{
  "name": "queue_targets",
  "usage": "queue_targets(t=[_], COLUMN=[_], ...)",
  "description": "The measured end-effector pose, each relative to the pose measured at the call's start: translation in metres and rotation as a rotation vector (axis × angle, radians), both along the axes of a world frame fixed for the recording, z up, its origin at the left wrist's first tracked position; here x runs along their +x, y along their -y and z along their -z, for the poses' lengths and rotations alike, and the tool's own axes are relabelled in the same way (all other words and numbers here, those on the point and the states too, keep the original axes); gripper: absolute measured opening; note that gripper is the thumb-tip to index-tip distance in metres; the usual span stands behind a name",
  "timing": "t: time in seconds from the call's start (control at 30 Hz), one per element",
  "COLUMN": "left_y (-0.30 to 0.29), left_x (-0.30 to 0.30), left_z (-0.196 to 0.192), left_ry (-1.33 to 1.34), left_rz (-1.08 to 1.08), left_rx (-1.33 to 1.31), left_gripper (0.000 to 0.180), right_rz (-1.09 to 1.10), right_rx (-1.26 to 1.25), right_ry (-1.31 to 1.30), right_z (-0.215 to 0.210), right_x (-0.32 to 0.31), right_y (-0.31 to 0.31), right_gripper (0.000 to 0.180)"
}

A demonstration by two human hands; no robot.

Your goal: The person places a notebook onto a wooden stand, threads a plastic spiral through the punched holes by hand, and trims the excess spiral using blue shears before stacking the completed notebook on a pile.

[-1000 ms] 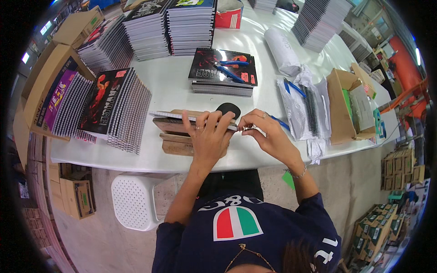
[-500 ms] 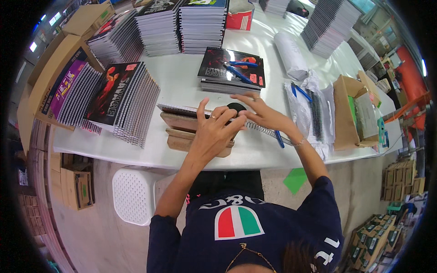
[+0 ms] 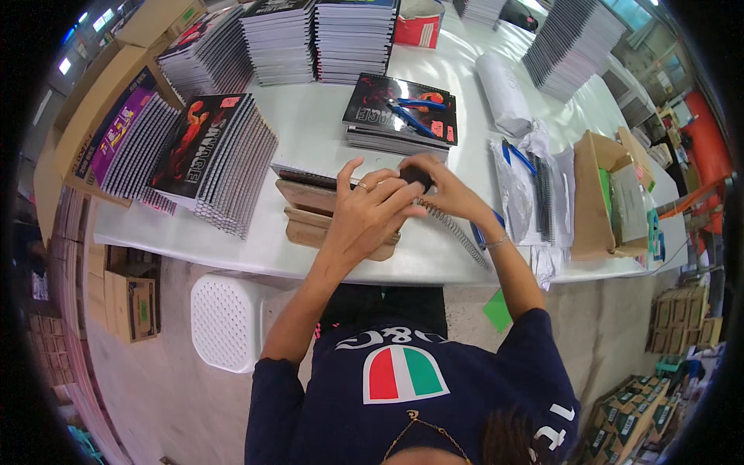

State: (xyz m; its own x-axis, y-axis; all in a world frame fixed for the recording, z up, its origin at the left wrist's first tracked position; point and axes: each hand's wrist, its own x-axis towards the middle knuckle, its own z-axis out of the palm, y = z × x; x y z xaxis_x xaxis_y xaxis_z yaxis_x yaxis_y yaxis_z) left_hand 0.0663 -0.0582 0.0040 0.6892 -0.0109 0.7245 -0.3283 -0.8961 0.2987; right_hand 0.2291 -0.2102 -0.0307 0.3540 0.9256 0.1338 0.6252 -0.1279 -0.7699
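Observation:
My left hand (image 3: 366, 211) is closed over the near-right end of a notebook (image 3: 306, 173), its index finger raised. The notebook stands edge-up against a brown wooden block (image 3: 306, 221) with a stepped shape. Beside it my right hand (image 3: 459, 194) curls its fingers around a black round thing (image 3: 416, 178), whose kind I cannot make out. A thin metal-looking spiral coil (image 3: 457, 230) runs from between the hands down to the right, under my right wrist. Blue-handled pliers (image 3: 479, 235) lie partly hidden by that wrist.
A short pile of black-covered notebooks (image 3: 372, 138) carries more blue pliers (image 3: 415, 116). Spiral-bound stacks (image 3: 221, 167) fill the left. To the right lie a white roll (image 3: 502, 93), plastic wrap with dark coils (image 3: 545, 198) and a cardboard box (image 3: 589, 186). A white stool (image 3: 223, 322) stands below.
My right hand has come down from above the black round thing, its spread fingers now curled around it. The coil's free end has swung down and nearer me.

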Motion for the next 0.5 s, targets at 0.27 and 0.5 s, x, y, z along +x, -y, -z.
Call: queue_targets(t=[0.27,0.5], left_y=[0.008,0.002], left_x=[-0.009,-0.017], left_z=[-0.008,-0.002], left_ry=[-0.031,-0.126], left_rz=[-0.294,-0.327], left_rx=[-0.019,-0.244], left_gripper=[0.032,0.043], right_rz=[-0.109,-0.167], right_rx=[0.514,0.289], right_ry=[-1.086,-0.730], right_z=[-0.043,-0.081], right_x=[-0.014,-0.024], right_y=[0.007,0.019], right_gripper=[0.052,0.043])
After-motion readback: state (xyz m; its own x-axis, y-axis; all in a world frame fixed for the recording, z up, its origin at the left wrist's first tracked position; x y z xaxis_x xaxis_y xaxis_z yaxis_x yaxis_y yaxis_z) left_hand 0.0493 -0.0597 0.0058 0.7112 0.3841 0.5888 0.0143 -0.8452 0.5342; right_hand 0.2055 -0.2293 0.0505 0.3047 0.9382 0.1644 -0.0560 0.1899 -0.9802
